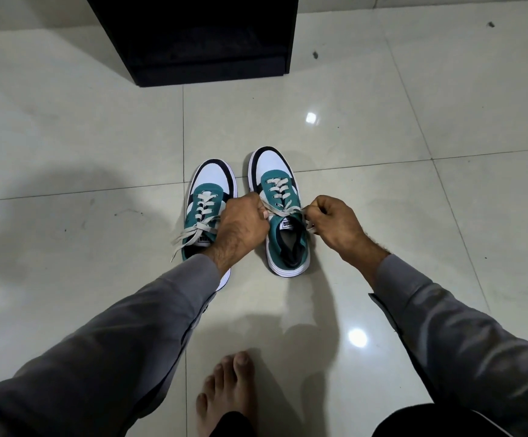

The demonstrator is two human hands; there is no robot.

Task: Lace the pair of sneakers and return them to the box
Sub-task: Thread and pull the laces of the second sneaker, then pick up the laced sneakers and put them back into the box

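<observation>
Two teal, white and black sneakers stand side by side on the tiled floor, toes pointing away from me. The left sneaker [207,197] is laced, its off-white lace ends lying loose to the left. The right sneaker [280,184] is laced up most of its eyelets. My left hand [243,223] grips one end of the right sneaker's lace [283,211] at the shoe's left side. My right hand [335,220] pinches the other end at the right side, the lace stretched across the tongue between both hands.
A black box-like object [199,39] stands on the floor beyond the shoes. My bare foot [226,392] rests on the tiles near the bottom edge. Glossy cream floor tiles [413,137] surround everything.
</observation>
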